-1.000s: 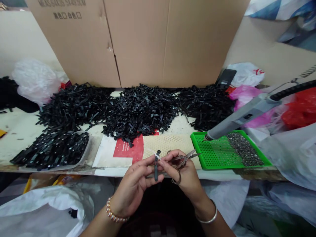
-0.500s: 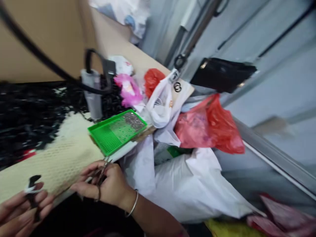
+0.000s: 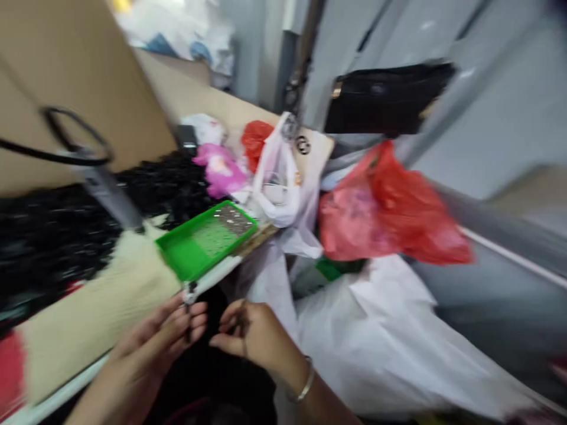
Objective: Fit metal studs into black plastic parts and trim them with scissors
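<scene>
The head view is blurred, and no writing on any bag or box can be read. Just below the one green tray [image 3: 201,248], the left hand [image 3: 170,330] pinches one small black strip [image 3: 189,307] with a pale end, fingers pressed together. The right hand [image 3: 252,333], right of the strip, curls around something thin; what it is cannot be told. Right of the tray lie two red bags [image 3: 390,206], one pink bag [image 3: 220,169] and white bags [image 3: 279,183]. Left of it sits a black pile [image 3: 53,236] on the table [image 3: 88,307].
</scene>
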A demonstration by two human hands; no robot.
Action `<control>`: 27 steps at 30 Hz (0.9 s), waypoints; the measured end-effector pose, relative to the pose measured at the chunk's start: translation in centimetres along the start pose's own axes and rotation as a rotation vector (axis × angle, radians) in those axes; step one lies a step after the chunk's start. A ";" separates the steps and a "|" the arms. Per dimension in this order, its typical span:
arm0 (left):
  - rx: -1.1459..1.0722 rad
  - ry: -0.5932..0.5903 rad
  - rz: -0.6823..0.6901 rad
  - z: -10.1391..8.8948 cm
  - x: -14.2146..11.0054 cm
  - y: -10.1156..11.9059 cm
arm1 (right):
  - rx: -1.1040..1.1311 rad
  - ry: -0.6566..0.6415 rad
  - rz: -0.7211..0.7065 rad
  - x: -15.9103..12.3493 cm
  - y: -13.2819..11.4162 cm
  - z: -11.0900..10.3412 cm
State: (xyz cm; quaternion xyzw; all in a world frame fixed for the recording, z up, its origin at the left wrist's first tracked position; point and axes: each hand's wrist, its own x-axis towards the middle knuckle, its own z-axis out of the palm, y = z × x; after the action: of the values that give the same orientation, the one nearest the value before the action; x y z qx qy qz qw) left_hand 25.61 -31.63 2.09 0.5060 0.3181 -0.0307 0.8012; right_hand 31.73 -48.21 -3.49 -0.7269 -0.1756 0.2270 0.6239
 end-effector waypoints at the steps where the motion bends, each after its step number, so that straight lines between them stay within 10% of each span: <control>1: -0.025 0.010 0.002 0.7 -0.3 0.5 | 0.077 -0.026 -0.014 0.5 -0.1 0.0; 18: 0.005 0.325 0.484 -6.6 -2.1 1.0 | 0.122 -0.483 -0.205 9.6 -4.2 10.6; 27: -0.329 0.273 0.314 -12.8 -3.6 1.5 | 0.290 -0.402 -0.091 10.5 -5.1 16.9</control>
State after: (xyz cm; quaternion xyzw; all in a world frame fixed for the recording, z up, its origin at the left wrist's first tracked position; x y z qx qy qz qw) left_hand 17.14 -21.23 1.60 0.4114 0.3415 0.2149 0.8173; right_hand 31.37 -27.76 -1.62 -0.5614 -0.2945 0.3616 0.6836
